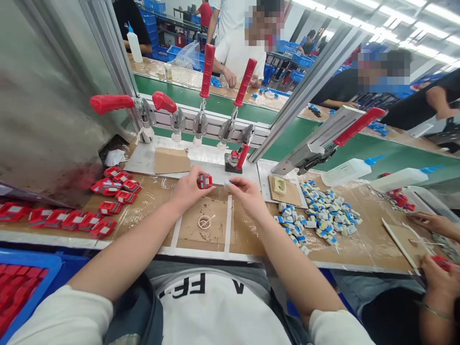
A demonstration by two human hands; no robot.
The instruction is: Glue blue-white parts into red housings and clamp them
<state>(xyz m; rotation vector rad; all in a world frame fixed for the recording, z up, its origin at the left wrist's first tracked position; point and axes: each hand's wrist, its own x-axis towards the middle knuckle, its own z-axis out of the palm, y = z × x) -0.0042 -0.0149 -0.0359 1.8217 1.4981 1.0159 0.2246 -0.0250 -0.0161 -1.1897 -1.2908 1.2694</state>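
My left hand point(190, 189) grips a small red-and-grey plastic casing point(206, 181) above the bench. To its right, my right hand point(247, 191) pinches a small whitish piece point(227, 185) with a bit of blue; its exact kind is too small to tell. The two pieces are a short gap apart. Below them a small round cup point(204, 222) with a thin stick in it stands on a cardboard sheet point(194, 235) edged with white tape. Beyond my hands, a red-handled toggle clamp point(243, 155) is lowered over a red part in a black block point(233, 165).
Red-and-grey casings point(75, 219) lie on the left, above a blue crate point(32, 261). White-and-blue pieces point(323, 211) are heaped right, near a beige fixture point(279, 186) and glue bottles point(347, 171). Several raised clamps point(207, 72) line the frame. A co-worker's hands point(436, 273) work at far right.
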